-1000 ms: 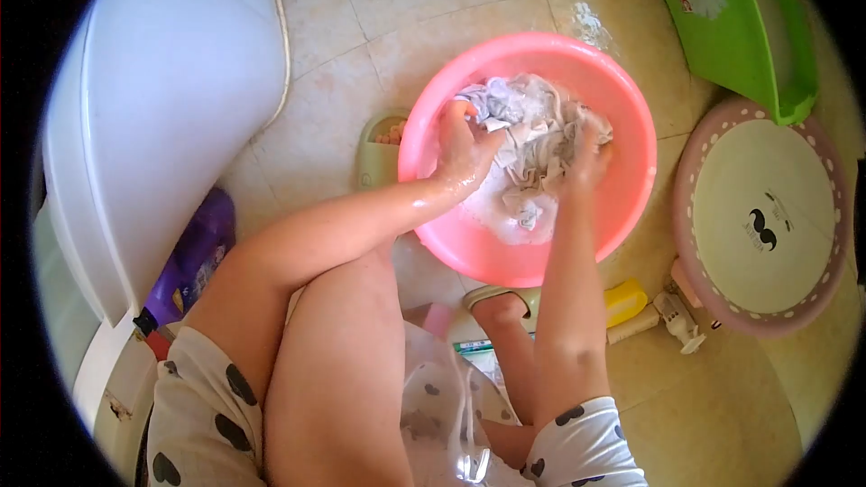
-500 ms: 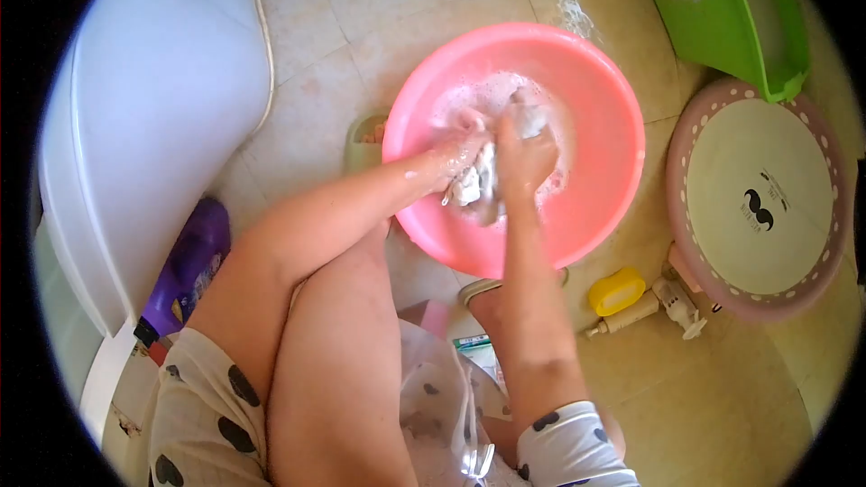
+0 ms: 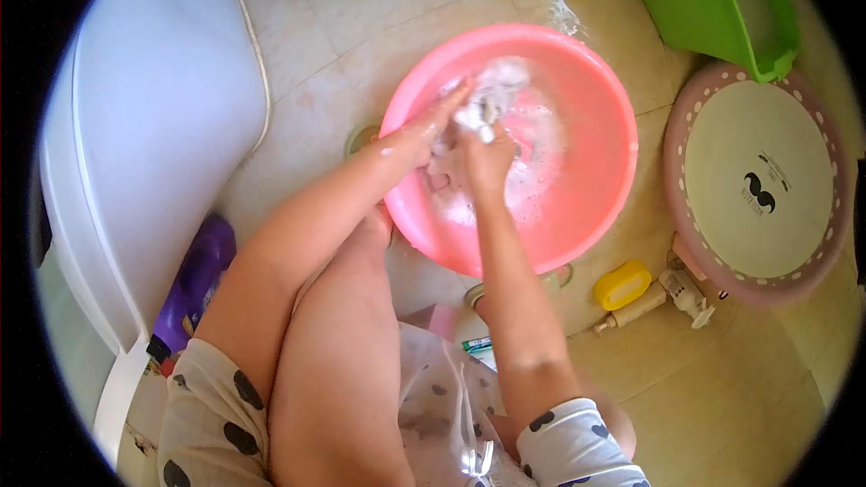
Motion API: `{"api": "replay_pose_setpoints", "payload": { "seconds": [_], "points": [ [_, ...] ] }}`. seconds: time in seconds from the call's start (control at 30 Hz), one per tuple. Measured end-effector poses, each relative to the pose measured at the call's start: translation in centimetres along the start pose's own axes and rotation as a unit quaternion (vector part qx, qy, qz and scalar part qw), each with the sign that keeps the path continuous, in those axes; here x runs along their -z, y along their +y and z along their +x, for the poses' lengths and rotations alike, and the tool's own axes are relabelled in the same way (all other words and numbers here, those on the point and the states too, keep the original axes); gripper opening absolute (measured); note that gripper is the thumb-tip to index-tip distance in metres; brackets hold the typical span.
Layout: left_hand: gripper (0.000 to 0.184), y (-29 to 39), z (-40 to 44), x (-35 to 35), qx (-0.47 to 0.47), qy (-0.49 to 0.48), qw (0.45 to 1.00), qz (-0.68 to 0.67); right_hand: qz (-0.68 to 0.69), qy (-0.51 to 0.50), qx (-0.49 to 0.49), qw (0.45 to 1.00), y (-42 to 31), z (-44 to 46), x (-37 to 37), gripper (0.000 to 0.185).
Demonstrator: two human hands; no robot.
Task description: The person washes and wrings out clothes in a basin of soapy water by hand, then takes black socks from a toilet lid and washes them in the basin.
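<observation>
A pink basin (image 3: 600, 162) with suds and water in it stands on the floor in front of me. Over the basin, a wet, foamy white cloth (image 3: 501, 86) is bunched between my hands. My left hand (image 3: 431, 133) is at the cloth's left side, its fingers running along and pressed to it, partly hidden by foam. From below, my right hand (image 3: 490, 160) is closed around the cloth, knuckles up. What kind of garment or towel it is cannot be made out.
A purple bottle (image 3: 200, 261) lies by the white tub (image 3: 171, 81) at left. At right are a round polka-dotted basin (image 3: 677, 180), a green plastic container (image 3: 722, 18), a yellow oval object (image 3: 622, 286) and a pump bottle (image 3: 687, 296). Foam (image 3: 564, 13) marks the tiles.
Both hands and the cloth have shifted up and left within the basin. The cloth is now bunched toward the far side, and more suds show at the right.
</observation>
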State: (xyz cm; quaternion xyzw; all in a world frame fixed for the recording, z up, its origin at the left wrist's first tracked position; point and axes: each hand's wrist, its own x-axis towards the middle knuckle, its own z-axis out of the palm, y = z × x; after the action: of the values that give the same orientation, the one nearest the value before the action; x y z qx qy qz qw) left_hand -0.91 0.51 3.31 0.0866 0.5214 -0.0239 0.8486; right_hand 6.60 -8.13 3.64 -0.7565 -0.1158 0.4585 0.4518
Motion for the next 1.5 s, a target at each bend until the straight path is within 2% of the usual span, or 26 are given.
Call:
{"api": "replay_pose_setpoints", "payload": {
  "seconds": [0.03,0.1,0.13,0.2,0.27,0.33,0.37,0.43,0.47,0.5,0.57,0.6,0.63,0.67,0.73,0.77,0.83,0.9,1.0,1.03,1.13,1.17,1.27,1.3,1.4,1.5],
  "points": [
    [0.053,-0.3,1.4,0.5,0.015,-0.007,0.998,-0.055,-0.040,0.008,0.010,0.999,-1.3,-1.6,-1.1,0.036],
    [0.039,-2.8,5.2,3.4,-0.086,-0.218,0.958,-0.165,-0.183,0.057,0.079,0.978,-3.1,-3.8,-1.7,0.040],
    [0.035,-3.7,3.1,1.0,-0.094,-0.015,0.970,-0.222,-0.209,0.089,0.096,0.969,-3.0,-3.5,-1.3,0.040],
    [0.027,-3.9,1.6,-0.6,-0.094,-0.042,0.990,-0.094,-0.257,0.148,0.131,0.946,-2.7,-1.8,0.0,0.042],
    [0.025,-4.4,1.8,-0.8,-0.118,-0.047,0.992,0.023,-0.269,0.164,0.101,0.944,-1.9,1.2,2.4,0.042],
    [0.027,-3.8,0.8,-1.7,-0.135,-0.011,0.983,0.123,-0.439,0.173,0.351,0.809,-0.6,3.3,6.0,0.038],
    [0.033,-3.9,0.9,-1.4,-0.206,-0.018,0.965,0.159,-0.436,0.186,0.369,0.800,0.0,4.1,7.6,0.036],
    [0.040,-2.9,0.7,-0.4,-0.242,0.089,0.888,0.381,-0.429,0.210,0.404,0.780,1.8,5.3,10.3,0.032],
    [0.043,-2.3,0.5,0.0,-0.254,0.140,0.826,0.484,-0.411,0.193,0.300,0.839,4.3,5.8,11.6,0.033],
    [0.065,-1.6,-0.2,-0.2,-0.237,0.159,0.814,0.506,-0.386,0.175,0.190,0.885,7.7,6.0,13.1,0.036],
    [0.077,-4.0,1.5,1.1,-0.272,0.177,0.803,0.500,-0.267,0.096,-0.019,0.959,9.0,4.1,14.2,0.038],
    [0.084,-4.4,2.0,1.0,-0.295,0.185,0.795,0.496,-0.173,0.031,-0.106,0.979,8.6,2.6,13.6,0.035],
    [0.101,-4.4,0.3,-0.3,-0.249,0.173,0.773,0.557,-0.074,-0.038,-0.185,0.979,8.0,1.2,12.7,0.033],
    [0.103,-3.8,-1.1,-1.5,-0.213,0.125,0.747,0.617,0.026,-0.107,-0.260,0.959,7.2,-0.1,12.1,0.032],
    [0.107,-2.8,-4.6,-3.8,-0.132,0.037,0.672,0.728,0.044,-0.097,-0.183,0.977,1.9,-3.0,11.0,0.032],
    [0.110,-2.3,-6.4,-4.7,-0.143,-0.015,0.640,0.754,0.053,-0.090,-0.144,0.984,-0.9,-4.7,11.0,0.032],
    [0.113,-0.5,-9.9,-7.2,-0.098,-0.171,0.715,0.671,0.052,-0.126,-0.116,0.984,-4.8,-6.5,11.9,0.031],
    [0.118,-0.6,-12.4,-8.2,-0.172,-0.148,0.710,0.666,0.037,-0.147,-0.101,0.983,-9.7,-9.0,12.5,0.031],
    [0.120,0.5,-17.5,-11.3,-0.324,-0.125,0.554,0.757,-0.099,-0.176,-0.074,0.977,-15.8,-12.6,14.0,0.035],
    [0.120,0.4,-19.3,-12.6,-0.359,-0.101,0.500,0.782,-0.120,-0.178,-0.017,0.977,-19.0,-15.7,14.3,0.033],
    [0.114,0.6,-25.4,-16.6,-0.312,-0.213,0.597,0.707,-0.249,-0.152,0.132,0.947,-21.7,-17.9,15.6,0.031],
    [0.101,0.5,-27.6,-17.9,-0.312,-0.231,0.596,0.703,-0.278,-0.140,0.178,0.933,-22.7,-18.7,15.9,0.028],
    [0.091,0.3,-30.4,-19.3,-0.343,-0.143,0.582,0.723,-0.174,-0.089,0.200,0.960,-26.0,-23.1,16.9,0.027],
    [0.083,0.0,-30.6,-19.4,-0.317,-0.216,0.644,0.662,-0.122,-0.077,0.222,0.964,-26.2,-23.2,17.3,0.026],
    [0.075,-2.1,-31.2,-19.5,-0.343,-0.234,0.733,0.539,0.043,-0.068,0.256,0.963,-26.3,-23.1,18.3,0.024],
    [0.066,-2.8,-29.9,-18.3,-0.343,-0.227,0.771,0.486,0.182,-0.098,0.233,0.950,-26.9,-24.9,18.8,0.024]
  ]
}}
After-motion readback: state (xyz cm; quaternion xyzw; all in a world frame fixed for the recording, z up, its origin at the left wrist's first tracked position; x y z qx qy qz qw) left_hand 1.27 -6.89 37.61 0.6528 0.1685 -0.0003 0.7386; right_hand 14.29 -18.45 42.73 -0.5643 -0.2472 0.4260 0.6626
